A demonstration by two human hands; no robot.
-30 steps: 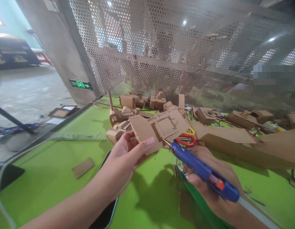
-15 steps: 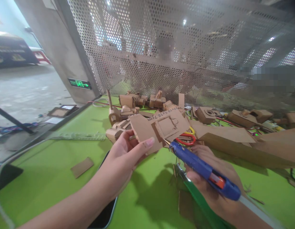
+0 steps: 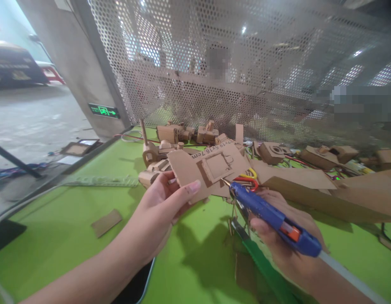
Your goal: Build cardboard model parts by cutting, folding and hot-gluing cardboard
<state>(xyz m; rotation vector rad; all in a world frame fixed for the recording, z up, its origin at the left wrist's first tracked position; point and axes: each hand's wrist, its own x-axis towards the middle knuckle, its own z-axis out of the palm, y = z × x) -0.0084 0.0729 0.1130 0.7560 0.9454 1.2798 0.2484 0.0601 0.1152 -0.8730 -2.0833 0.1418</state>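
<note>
My left hand (image 3: pixel 165 196) pinches a flat cardboard piece (image 3: pixel 184 166) between thumb and fingers, tilted above the table. Printed lettering runs along its upper edge, and a raised rectangular cardboard frame (image 3: pixel 217 166) sits on its face. My right hand (image 3: pixel 284 228) is wrapped round a blue hot glue gun (image 3: pixel 261 207) with a white glue stick in its rear. The gun's metal nozzle is close to the lower right corner of the frame; whether it touches cannot be made out. Red and yellow scissor handles (image 3: pixel 250 183) show behind the cardboard.
Cardboard camera models (image 3: pixel 171 133) line the back of the green table (image 3: pixel 71 228). A long folded cardboard sheet (image 3: pixel 309 194) lies at right. Below my hands are a green-handled cutter (image 3: pixel 261 264), a dark tablet-like device (image 3: pixel 135 283) and a cardboard scrap (image 3: pixel 106 223). Perforated metal mesh (image 3: pixel 182 63) rises behind.
The glue gun's nozzle has shifted slightly right and up along the frame's lower edge. My left hand and the cardboard piece have moved a little left.
</note>
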